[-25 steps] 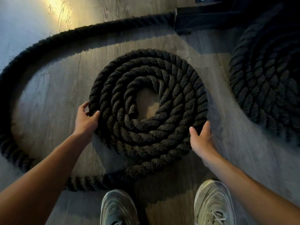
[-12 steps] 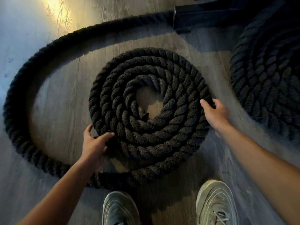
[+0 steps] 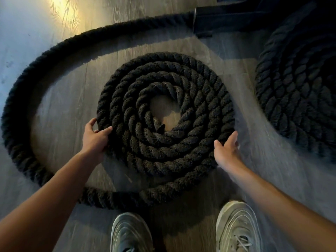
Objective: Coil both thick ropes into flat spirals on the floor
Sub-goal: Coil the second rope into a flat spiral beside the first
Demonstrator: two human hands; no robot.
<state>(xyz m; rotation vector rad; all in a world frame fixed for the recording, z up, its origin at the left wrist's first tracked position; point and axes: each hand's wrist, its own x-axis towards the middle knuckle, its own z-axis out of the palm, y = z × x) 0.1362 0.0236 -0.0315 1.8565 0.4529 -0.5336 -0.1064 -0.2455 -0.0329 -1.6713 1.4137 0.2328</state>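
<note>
Compared with half a second ago, the left hand [image 3: 96, 137] has gone up the left side of the coil, and the right hand [image 3: 227, 151] has come down from the right side to the near right part of the rim. Both hands now touch the outermost turn. On the left hand the thumb lies on top of that turn and one finger [image 3: 92, 122] reaches along its outer side, spread apart and not closed around it. On the right hand the fingers are straight and together against the turn, with the thumb held apart.

The rope [image 3: 181, 157] is thick, dark and twisted. It lies in the middle of the floor [image 3: 69, 99] as a flat spiral of several tight turns, with a small open centre where the rope's end shows. Its loose part [image 3: 18, 106] leaves the coil on the near side, passes in front of the shoes [image 3: 131, 233], and bends in a wide arc around the left and far sides.

The second rope [image 3: 294, 99] is a finished spiral at the right side of the floor, apart from the first.
</note>
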